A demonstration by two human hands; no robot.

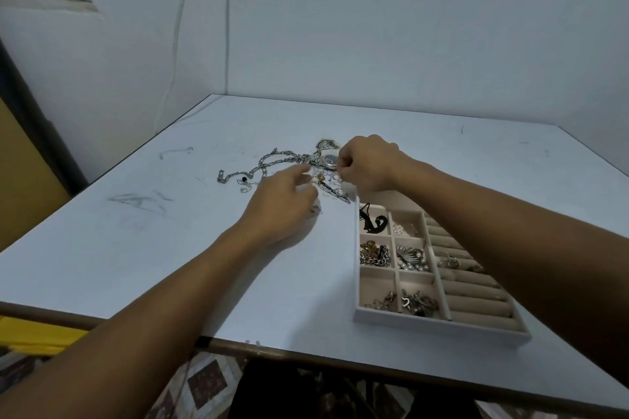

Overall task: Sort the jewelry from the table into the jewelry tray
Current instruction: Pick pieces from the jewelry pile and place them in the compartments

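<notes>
A tangle of silver chains (269,163) and a silver watch (326,160) lie in a heap at the middle of the white table (136,248). My right hand (369,163) rests on the heap's right side, its fingertips pinched on a thin piece next to the watch. My left hand (282,204) lies on the heap's near side, forefinger stretched toward the chains, other fingers curled over small pieces. The beige jewelry tray (439,325) stands at the right, with jewelry in several compartments and ring rolls along its right side, partly under my right forearm.
The table stands in a corner, with white walls behind and to the left. Its near edge runs across the bottom of the view, patterned floor below it. A yellow object (37,333) lies beyond the table's near left corner.
</notes>
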